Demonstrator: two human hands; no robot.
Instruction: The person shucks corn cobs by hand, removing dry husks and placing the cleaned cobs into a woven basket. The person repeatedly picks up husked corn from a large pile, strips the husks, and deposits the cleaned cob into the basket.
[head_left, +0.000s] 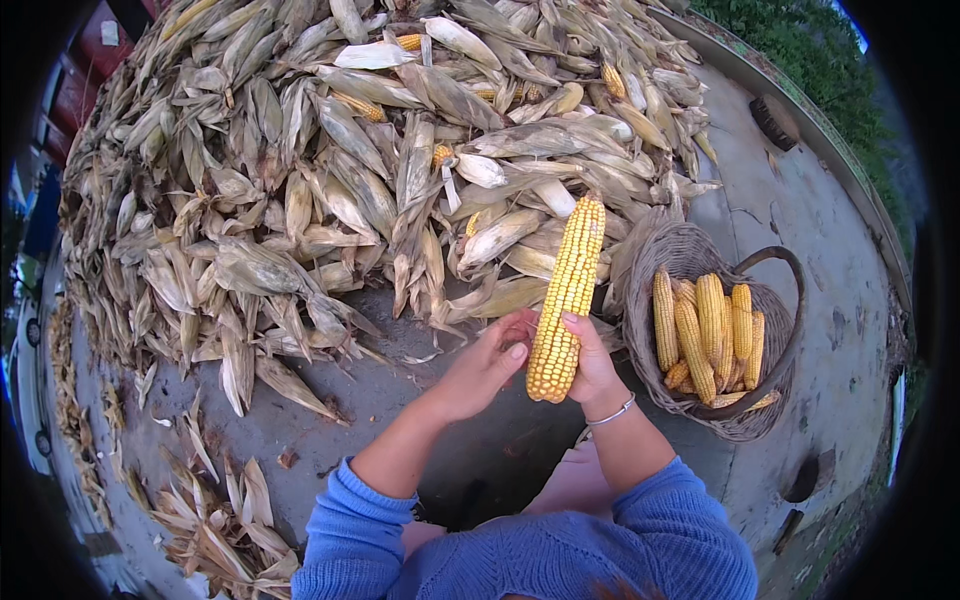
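A husked ear of yellow corn (566, 307) stands nearly upright in my right hand (595, 367), its broad end downward. The thumb presses on the kernels while the other fingers are hidden behind the ear. Just left of it is my left hand (495, 364), fingers curled and thumb apart, with nothing visible in it. Whether its fingertips touch the ear cannot be told. To the right, a wicker basket (660, 240) with an arched handle (796, 277) holds several husked ears (709, 322).
A large heap of corn in dry husks (337, 172) fills the far side. Stripped husks (225, 517) lie on the concrete floor (345, 450) at lower left. A cut log (775, 122) sits near the low wall (832, 120) at right.
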